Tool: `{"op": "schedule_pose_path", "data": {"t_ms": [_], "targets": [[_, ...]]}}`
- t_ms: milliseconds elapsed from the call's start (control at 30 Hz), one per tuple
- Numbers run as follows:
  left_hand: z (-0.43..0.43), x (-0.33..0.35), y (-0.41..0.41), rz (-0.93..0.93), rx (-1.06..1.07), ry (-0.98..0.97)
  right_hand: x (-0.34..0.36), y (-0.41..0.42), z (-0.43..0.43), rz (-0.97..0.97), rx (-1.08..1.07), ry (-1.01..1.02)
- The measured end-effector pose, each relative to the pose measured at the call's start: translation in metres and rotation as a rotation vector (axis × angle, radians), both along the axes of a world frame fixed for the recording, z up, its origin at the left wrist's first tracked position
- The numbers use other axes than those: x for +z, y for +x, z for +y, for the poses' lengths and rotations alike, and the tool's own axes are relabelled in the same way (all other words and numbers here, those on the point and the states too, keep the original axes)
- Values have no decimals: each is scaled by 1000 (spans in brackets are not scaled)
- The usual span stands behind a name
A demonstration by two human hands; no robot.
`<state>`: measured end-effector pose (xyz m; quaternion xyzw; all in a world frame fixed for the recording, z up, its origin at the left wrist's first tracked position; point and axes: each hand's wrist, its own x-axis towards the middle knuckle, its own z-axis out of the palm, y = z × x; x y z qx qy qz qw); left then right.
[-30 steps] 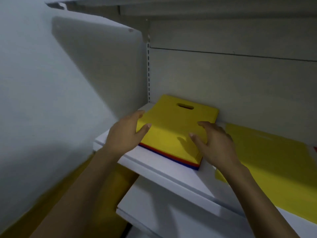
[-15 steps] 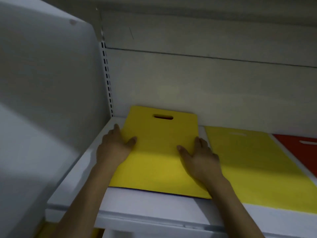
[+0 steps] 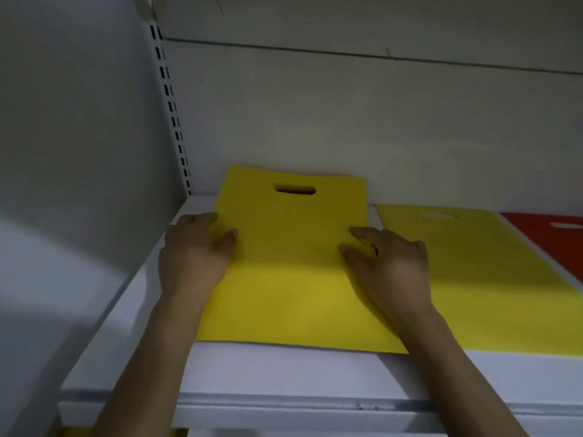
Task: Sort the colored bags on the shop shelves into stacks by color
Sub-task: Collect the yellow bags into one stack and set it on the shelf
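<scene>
A stack of flat bags with a yellow bag (image 3: 290, 272) on top lies at the left end of the white shelf (image 3: 277, 373), its handle cut-out toward the back wall. My left hand (image 3: 192, 257) rests at the stack's left edge, thumb on the yellow surface. My right hand (image 3: 391, 269) presses its fingertips on the right part of the same bag. The bags underneath are hidden from this angle.
A second yellow bag (image 3: 485, 285) lies flat just right of the stack, and a red bag (image 3: 555, 244) lies beyond it at the frame's right edge. A white side panel (image 3: 79, 152) and slotted upright (image 3: 172, 111) close the shelf on the left; the back wall is close behind.
The stack has been squared up and slid back on the shelf toward the back wall. Its red and blue lower edges no longer show. Both hands stayed on it.
</scene>
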<state>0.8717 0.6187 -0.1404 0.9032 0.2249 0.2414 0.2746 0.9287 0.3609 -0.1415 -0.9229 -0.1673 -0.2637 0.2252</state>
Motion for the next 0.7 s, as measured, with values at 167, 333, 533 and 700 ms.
{"op": "schedule_pose_path", "data": {"t_ms": [167,333,533,700], "targets": [[-1,2,-2,-143,61,-73,4,0,1,-57,91,156],[-16,18,-16,-321,125,77,6,-1,1,-36,190,292],[-58,63,-24,-405,-16,159,35,0,-47,-58,238,499],[-135,75,-3,-424,-144,231,56,17,-140,-27,177,491]]}}
